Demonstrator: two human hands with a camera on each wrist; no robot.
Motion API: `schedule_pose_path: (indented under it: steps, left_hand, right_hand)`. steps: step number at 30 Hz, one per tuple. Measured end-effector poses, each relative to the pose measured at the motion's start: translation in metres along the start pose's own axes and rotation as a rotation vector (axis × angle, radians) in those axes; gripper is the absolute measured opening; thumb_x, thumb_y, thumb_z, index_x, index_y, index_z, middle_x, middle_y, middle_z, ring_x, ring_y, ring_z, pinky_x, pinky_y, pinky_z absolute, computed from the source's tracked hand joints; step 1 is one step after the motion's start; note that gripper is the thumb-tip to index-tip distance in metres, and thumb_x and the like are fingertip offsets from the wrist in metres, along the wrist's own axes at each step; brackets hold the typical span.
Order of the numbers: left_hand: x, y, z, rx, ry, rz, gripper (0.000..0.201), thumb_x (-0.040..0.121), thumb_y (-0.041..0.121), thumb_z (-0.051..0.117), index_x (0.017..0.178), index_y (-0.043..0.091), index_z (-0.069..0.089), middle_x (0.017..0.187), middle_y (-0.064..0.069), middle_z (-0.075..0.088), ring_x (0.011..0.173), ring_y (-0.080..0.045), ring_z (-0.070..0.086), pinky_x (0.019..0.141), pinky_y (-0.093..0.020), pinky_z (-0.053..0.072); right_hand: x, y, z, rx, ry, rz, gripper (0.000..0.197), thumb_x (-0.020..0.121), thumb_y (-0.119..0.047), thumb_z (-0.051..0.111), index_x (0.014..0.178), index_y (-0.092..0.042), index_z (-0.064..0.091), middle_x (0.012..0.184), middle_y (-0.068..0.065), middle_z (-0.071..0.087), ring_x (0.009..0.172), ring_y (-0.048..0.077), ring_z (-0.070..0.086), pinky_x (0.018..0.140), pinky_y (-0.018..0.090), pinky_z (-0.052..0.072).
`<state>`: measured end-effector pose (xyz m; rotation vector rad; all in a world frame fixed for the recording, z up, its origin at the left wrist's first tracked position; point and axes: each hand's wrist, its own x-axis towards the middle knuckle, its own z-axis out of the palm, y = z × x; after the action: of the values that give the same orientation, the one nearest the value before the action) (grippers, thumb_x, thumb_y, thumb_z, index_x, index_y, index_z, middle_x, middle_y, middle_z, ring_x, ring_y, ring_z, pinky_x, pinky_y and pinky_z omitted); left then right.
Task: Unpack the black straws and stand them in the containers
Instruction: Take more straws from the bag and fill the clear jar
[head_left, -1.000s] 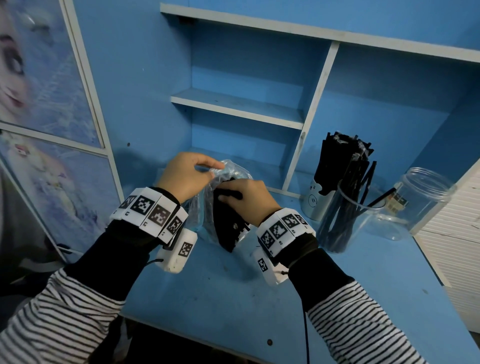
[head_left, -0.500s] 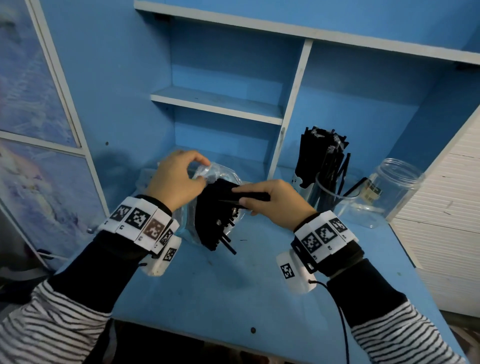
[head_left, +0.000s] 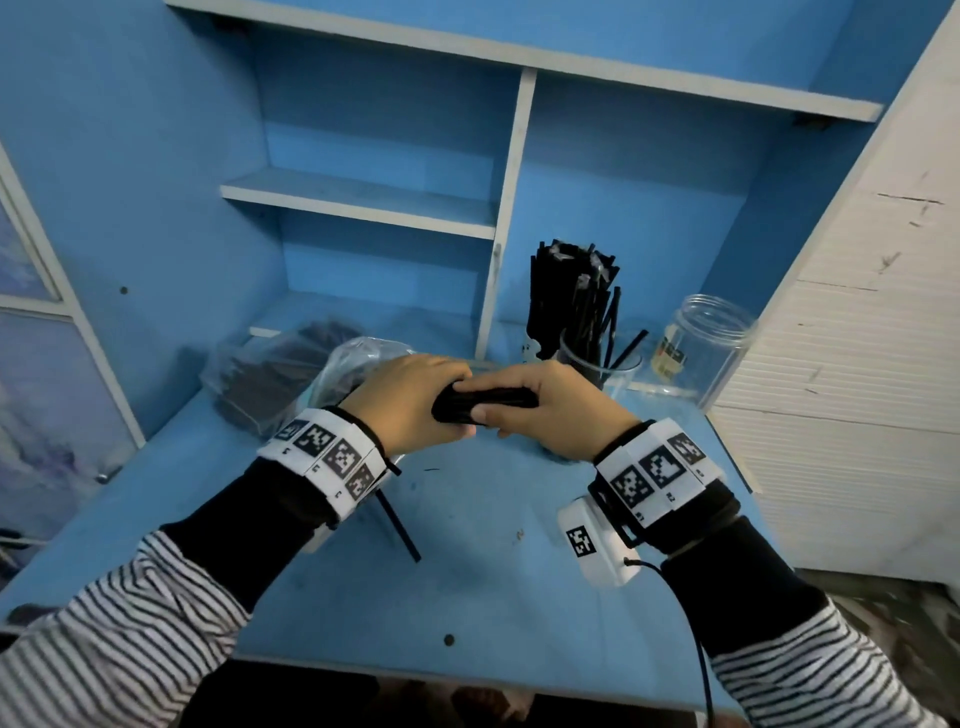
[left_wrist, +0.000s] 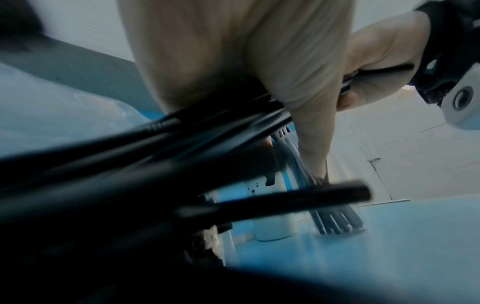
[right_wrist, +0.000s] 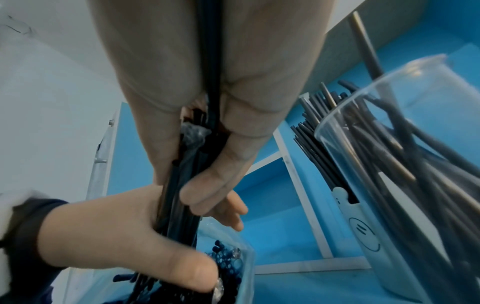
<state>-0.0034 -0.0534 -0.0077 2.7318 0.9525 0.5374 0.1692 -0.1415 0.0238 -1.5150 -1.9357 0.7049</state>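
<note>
A bundle of black straws (head_left: 485, 404) lies level between both hands above the blue desk (head_left: 493, 597). My left hand (head_left: 421, 405) grips its left end, and my right hand (head_left: 540, 410) grips the right part, fingers over the top and thumb beneath. In the right wrist view the fingers (right_wrist: 207, 185) curl round the bundle (right_wrist: 179, 185). A clear plastic bag (head_left: 353, 364) lies behind the left hand. A white cup (head_left: 531, 349) full of upright straws (head_left: 571, 296), a clear cup (head_left: 597, 366) with some straws and a clear jar (head_left: 701, 348) stand at the back right.
One loose straw (head_left: 397, 525) lies on the desk under my left wrist. A second bag of straws (head_left: 270, 374) sits at the back left. Shelves and a white upright divider (head_left: 498, 260) stand behind. A white panel (head_left: 857, 364) bounds the right side.
My right hand has drawn the bundle out of the bag and to the right. My left hand has let go of the bag and now grips the bundle. The view has shifted.
</note>
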Motion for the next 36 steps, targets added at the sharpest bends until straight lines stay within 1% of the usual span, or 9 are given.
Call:
schedule_pose_path:
  steps: [6, 8, 10, 13, 20, 23, 26, 31, 36]
  left_hand:
    - [-0.001, -0.009, 0.0, -0.077, -0.004, -0.126, 0.026, 0.084, 0.028, 0.065, 0.065, 0.029, 0.047, 0.062, 0.008, 0.055, 0.064, -0.009, 0.056, 0.059, -0.029, 0.036]
    - [-0.003, -0.009, -0.007, -0.095, 0.056, -0.178, 0.017, 0.086, 0.029, 0.065, 0.073, 0.031, 0.053, 0.064, 0.01, 0.056, 0.065, -0.003, 0.056, 0.06, -0.015, 0.038]
    - [-0.008, -0.009, -0.014, -0.08, 0.095, -0.208, 0.006, 0.089, 0.032, 0.064, 0.085, 0.034, 0.059, 0.062, 0.011, 0.054, 0.06, 0.003, 0.05, 0.06, -0.006, 0.036]
    - [-0.008, -0.01, -0.017, -0.16, 0.094, -0.226, 0.018, 0.09, 0.034, 0.063, 0.085, 0.017, 0.061, 0.063, 0.001, 0.058, 0.06, -0.011, 0.055, 0.061, -0.021, 0.039]
    - [-0.006, -0.01, -0.015, -0.186, 0.09, -0.271, 0.026, 0.088, 0.041, 0.065, 0.106, 0.022, 0.067, 0.08, 0.0, 0.069, 0.07, -0.011, 0.062, 0.072, -0.03, 0.05]
    - [-0.007, -0.007, -0.019, -0.157, 0.083, -0.273, 0.024, 0.089, 0.041, 0.065, 0.106, 0.024, 0.067, 0.082, 0.001, 0.069, 0.064, -0.002, 0.056, 0.065, -0.01, 0.042]
    - [-0.01, -0.002, -0.023, -0.144, 0.092, -0.259, 0.029, 0.089, 0.041, 0.065, 0.113, 0.025, 0.067, 0.074, 0.006, 0.062, 0.055, 0.004, 0.047, 0.06, 0.0, 0.037]
    - [-0.004, 0.004, -0.034, -0.16, 0.112, -0.293, 0.03, 0.088, 0.05, 0.062, 0.103, 0.025, 0.067, 0.061, 0.009, 0.055, 0.05, 0.006, 0.044, 0.056, -0.001, 0.037]
    - [0.02, 0.011, -0.039, -0.487, 0.108, -0.257, 0.024, 0.085, 0.048, 0.065, 0.079, 0.025, 0.063, 0.069, 0.009, 0.06, 0.065, -0.01, 0.057, 0.062, -0.018, 0.043]
  right_hand:
    - [-0.005, 0.012, -0.001, 0.019, 0.129, 0.077, 0.066, 0.067, -0.068, 0.066, 0.12, -0.031, 0.053, 0.111, -0.012, 0.067, 0.093, 0.005, 0.066, 0.086, 0.033, 0.055]
    - [-0.01, 0.015, -0.005, 0.093, 0.232, 0.09, 0.072, 0.06, -0.075, 0.062, 0.114, -0.029, 0.056, 0.106, -0.011, 0.068, 0.09, 0.009, 0.068, 0.084, 0.04, 0.057]
    - [-0.014, 0.018, -0.01, 0.099, 0.294, 0.105, 0.074, 0.06, -0.075, 0.064, 0.114, -0.026, 0.057, 0.102, -0.013, 0.068, 0.091, 0.008, 0.066, 0.086, 0.036, 0.056]
    - [-0.015, 0.023, -0.013, 0.04, 0.306, 0.143, 0.066, 0.062, -0.071, 0.068, 0.107, -0.023, 0.061, 0.093, -0.012, 0.067, 0.084, 0.007, 0.065, 0.075, 0.024, 0.054]
    - [0.002, 0.004, 0.042, -0.228, -0.286, 0.241, 0.056, 0.078, -0.063, 0.064, 0.118, -0.025, 0.062, 0.102, -0.012, 0.07, 0.096, 0.003, 0.061, 0.088, 0.024, 0.05]
    - [0.011, 0.0, 0.067, -0.224, -0.347, 0.198, 0.038, 0.084, -0.045, 0.067, 0.109, -0.016, 0.063, 0.087, -0.003, 0.074, 0.07, 0.002, 0.062, 0.072, 0.022, 0.052]
    - [0.014, -0.003, 0.062, -0.138, -0.265, 0.173, 0.012, 0.088, -0.019, 0.064, 0.094, -0.009, 0.066, 0.077, 0.001, 0.073, 0.055, 0.003, 0.062, 0.059, 0.019, 0.049]
    - [0.01, -0.01, 0.009, -0.057, 0.116, 0.113, 0.011, 0.091, -0.019, 0.063, 0.085, -0.012, 0.069, 0.074, -0.001, 0.072, 0.056, 0.004, 0.065, 0.057, 0.021, 0.055]
    - [0.009, -0.024, -0.042, 0.035, 0.51, 0.036, 0.008, 0.086, -0.019, 0.068, 0.084, -0.014, 0.062, 0.07, -0.002, 0.061, 0.061, 0.014, 0.059, 0.062, 0.029, 0.055]
